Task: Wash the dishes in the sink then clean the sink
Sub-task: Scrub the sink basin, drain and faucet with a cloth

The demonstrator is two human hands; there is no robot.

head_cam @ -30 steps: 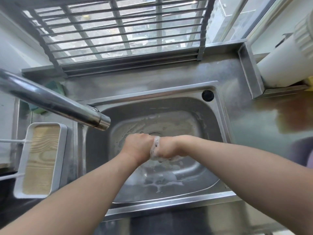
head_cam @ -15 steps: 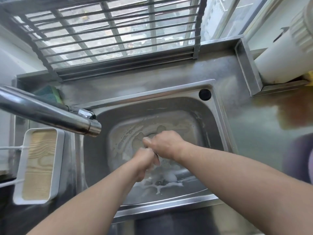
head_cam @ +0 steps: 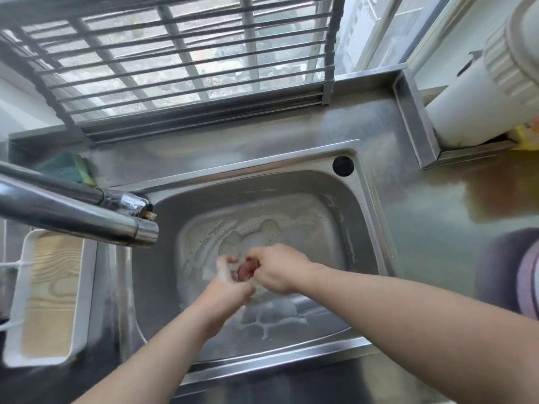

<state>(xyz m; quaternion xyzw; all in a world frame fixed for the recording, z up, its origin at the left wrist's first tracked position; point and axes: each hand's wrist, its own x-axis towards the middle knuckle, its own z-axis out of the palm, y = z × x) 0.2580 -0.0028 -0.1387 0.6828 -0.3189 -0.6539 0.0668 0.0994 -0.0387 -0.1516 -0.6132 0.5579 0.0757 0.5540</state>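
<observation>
Since a second ago, left hand (head_cam: 230, 282) and right hand (head_cam: 275, 269) have shifted from knuckle-to-knuckle to overlapping; both curl, rubbing lather, gripping nothing discernible. Foam-streaked stainless steel sink (head_cam: 361, 228) lies beneath, holding no dishes. Rinsing foam under chrome tap (head_cam: 87, 220) probably follows.

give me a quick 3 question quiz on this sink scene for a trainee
1. True or false: water is running from the faucet.
2. Where does the sponge lie? A) in the basin B) on the counter behind the faucet C) in the white tray
3. Fill in: the left hand and right hand meet over the soapy ____.

Key
1. False: no stream shows at the spout.
2. B
3. sink
</observation>
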